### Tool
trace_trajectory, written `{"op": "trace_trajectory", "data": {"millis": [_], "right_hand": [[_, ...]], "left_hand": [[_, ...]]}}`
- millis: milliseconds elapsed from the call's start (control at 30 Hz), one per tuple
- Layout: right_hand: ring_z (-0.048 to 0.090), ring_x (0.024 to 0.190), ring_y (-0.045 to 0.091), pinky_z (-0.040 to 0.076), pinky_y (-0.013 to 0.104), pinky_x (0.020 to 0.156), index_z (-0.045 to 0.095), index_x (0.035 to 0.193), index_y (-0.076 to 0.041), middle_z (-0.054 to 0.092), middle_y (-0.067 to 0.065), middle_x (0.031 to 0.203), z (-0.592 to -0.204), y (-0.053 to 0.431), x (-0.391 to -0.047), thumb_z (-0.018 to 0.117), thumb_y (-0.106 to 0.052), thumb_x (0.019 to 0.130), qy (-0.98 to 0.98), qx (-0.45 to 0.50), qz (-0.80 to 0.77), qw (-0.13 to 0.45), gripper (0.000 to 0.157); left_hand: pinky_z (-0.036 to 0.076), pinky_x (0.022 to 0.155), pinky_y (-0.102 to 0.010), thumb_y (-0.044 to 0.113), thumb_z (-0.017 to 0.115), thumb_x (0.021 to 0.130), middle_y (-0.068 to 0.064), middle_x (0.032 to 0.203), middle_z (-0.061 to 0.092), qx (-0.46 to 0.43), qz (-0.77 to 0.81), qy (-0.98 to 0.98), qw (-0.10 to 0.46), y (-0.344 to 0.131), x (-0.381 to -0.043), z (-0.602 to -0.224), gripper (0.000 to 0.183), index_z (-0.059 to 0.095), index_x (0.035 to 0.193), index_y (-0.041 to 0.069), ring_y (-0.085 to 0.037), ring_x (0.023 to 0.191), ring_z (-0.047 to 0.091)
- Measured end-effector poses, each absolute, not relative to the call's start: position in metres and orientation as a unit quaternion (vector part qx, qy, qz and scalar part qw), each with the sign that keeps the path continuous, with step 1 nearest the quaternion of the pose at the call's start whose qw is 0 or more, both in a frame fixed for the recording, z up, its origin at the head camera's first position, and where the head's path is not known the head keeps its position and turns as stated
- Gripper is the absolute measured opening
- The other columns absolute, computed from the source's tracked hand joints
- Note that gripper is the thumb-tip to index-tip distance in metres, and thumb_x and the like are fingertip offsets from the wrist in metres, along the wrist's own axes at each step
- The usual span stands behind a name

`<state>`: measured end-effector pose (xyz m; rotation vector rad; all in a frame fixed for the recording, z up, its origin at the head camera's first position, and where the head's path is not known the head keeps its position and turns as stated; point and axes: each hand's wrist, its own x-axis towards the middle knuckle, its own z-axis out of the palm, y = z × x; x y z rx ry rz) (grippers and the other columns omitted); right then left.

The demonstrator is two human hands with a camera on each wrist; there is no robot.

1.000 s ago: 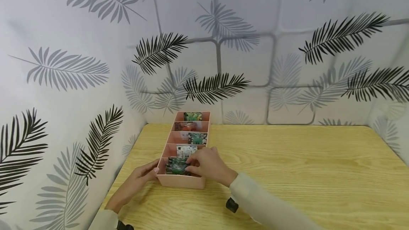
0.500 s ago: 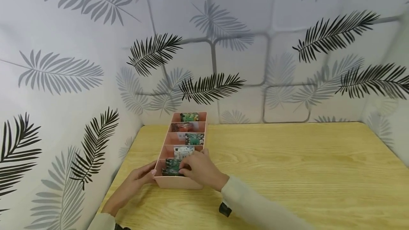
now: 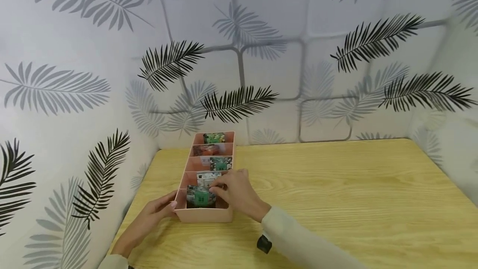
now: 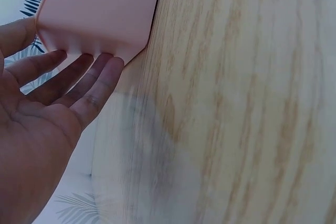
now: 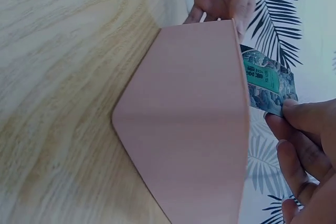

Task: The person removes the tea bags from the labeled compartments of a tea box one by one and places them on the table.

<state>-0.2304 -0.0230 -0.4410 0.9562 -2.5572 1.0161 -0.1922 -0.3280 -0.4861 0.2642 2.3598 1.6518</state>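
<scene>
A long pink divided box (image 3: 203,216) lies on the wooden table. At its near left corner, my left hand (image 3: 154,214) holds the wall, thumb over the rim and fingertips against the outside, as the left wrist view shows too. My right hand (image 3: 239,190) pinches a dark green printed packet (image 5: 265,80) at one corner between thumb and index finger. This packet stands partly above the rim of the nearest compartment; its lower part is hidden in the right wrist view. Just behind it, a white packet (image 3: 205,177) sits in the second compartment, partly covered by my right fingers.
Farther compartments hold a dark packet with a green label (image 3: 221,163), a red packet (image 3: 206,150) and a green-yellow packet (image 3: 214,138). The wooden table (image 3: 321,186) extends to the right. A leaf-patterned wall covering (image 3: 272,115) rises behind and at the left.
The green packet has come more upright and higher in the near compartment, with its label now facing the head camera. My left hand stays on the box. The whole head view has shifted slightly.
</scene>
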Motion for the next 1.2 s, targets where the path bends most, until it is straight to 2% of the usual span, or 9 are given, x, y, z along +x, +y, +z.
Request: {"op": "trace_trajectory", "data": {"millis": [133,300,367,533,567,667,833,1000,1200], "right_hand": [[0.051,0.073,0.004,0.031,0.042,0.080,0.084,0.097,-0.020,0.069,-0.014,0.074,-0.436,-0.016,-0.232,0.075,-0.026,0.096,-0.862,0.328,0.366,0.123,0.011],[0.059,0.072,0.001,0.041,0.048,0.097,0.084,0.098,-0.018,0.072,-0.011,0.077,-0.424,-0.003,-0.237,0.076,-0.025,0.096,-0.848,0.346,0.379,0.132,0.011],[0.061,0.072,0.001,0.043,0.047,0.098,0.083,0.098,-0.017,0.073,-0.011,0.079,-0.418,0.004,-0.240,0.075,-0.024,0.096,-0.843,0.349,0.391,0.123,0.010],[0.061,0.073,0.002,0.054,0.031,0.075,0.083,0.100,-0.016,0.074,-0.011,0.084,-0.406,0.026,-0.245,0.073,-0.022,0.098,-0.836,0.338,0.419,0.105,0.012],[0.061,0.073,0.002,0.055,0.029,0.068,0.083,0.101,-0.015,0.074,-0.011,0.085,-0.404,0.031,-0.246,0.073,-0.022,0.098,-0.837,0.334,0.421,0.105,0.013],[0.061,0.073,0.003,0.052,0.026,0.062,0.082,0.103,-0.016,0.074,-0.011,0.087,-0.400,0.042,-0.250,0.072,-0.024,0.099,-0.840,0.320,0.424,0.107,0.014],[0.061,0.074,0.006,0.049,0.029,0.059,0.082,0.103,-0.018,0.074,-0.010,0.090,-0.393,0.059,-0.259,0.072,-0.025,0.099,-0.841,0.297,0.437,0.119,0.012],[0.061,0.075,0.007,0.051,0.032,0.063,0.081,0.102,-0.018,0.074,-0.009,0.092,-0.391,0.080,-0.265,0.072,-0.023,0.099,-0.847,0.281,0.431,0.130,0.011],[0.061,0.076,0.009,0.048,0.033,0.060,0.080,0.103,-0.017,0.072,-0.008,0.088,-0.390,0.104,-0.273,0.070,-0.023,0.100,-0.859,0.271,0.414,0.132,0.012]], "left_hand": [[0.051,0.101,-0.030,0.033,0.057,0.108,-0.017,0.160,0.038,0.072,0.570,0.809,0.122,-0.325,-0.188,-0.488,0.062,0.038,0.159,0.003,-0.027,0.141,0.044],[0.050,0.102,-0.027,0.033,0.058,0.107,-0.017,0.161,0.037,0.061,0.574,0.808,0.122,-0.321,-0.186,-0.491,0.063,0.037,0.159,0.004,-0.032,0.144,0.040],[0.050,0.102,-0.026,0.032,0.058,0.108,-0.018,0.162,0.036,0.063,0.572,0.808,0.126,-0.320,-0.185,-0.491,0.063,0.036,0.160,0.004,-0.035,0.145,0.038],[0.045,0.099,-0.017,0.030,0.057,0.108,-0.018,0.161,0.036,0.069,0.562,0.814,0.131,-0.317,-0.182,-0.490,0.061,0.036,0.160,0.004,-0.037,0.146,0.036],[0.045,0.099,-0.017,0.030,0.057,0.108,-0.018,0.161,0.037,0.069,0.561,0.815,0.131,-0.317,-0.182,-0.490,0.061,0.037,0.159,0.004,-0.037,0.147,0.035],[0.043,0.099,-0.015,0.030,0.058,0.108,-0.018,0.161,0.038,0.068,0.554,0.821,0.123,-0.319,-0.181,-0.487,0.061,0.038,0.159,0.005,-0.035,0.147,0.034],[0.043,0.099,-0.015,0.031,0.058,0.108,-0.018,0.161,0.037,0.073,0.551,0.824,0.114,-0.325,-0.184,-0.481,0.061,0.037,0.159,0.004,-0.035,0.147,0.032],[0.048,0.099,-0.019,0.029,0.055,0.109,-0.020,0.163,0.032,0.081,0.563,0.811,0.133,-0.329,-0.192,-0.480,0.063,0.033,0.160,0.000,-0.036,0.148,0.028],[0.049,0.100,-0.023,0.028,0.053,0.110,-0.020,0.165,0.026,0.084,0.574,0.801,0.150,-0.331,-0.196,-0.483,0.064,0.028,0.161,-0.001,-0.037,0.149,0.026]]}}
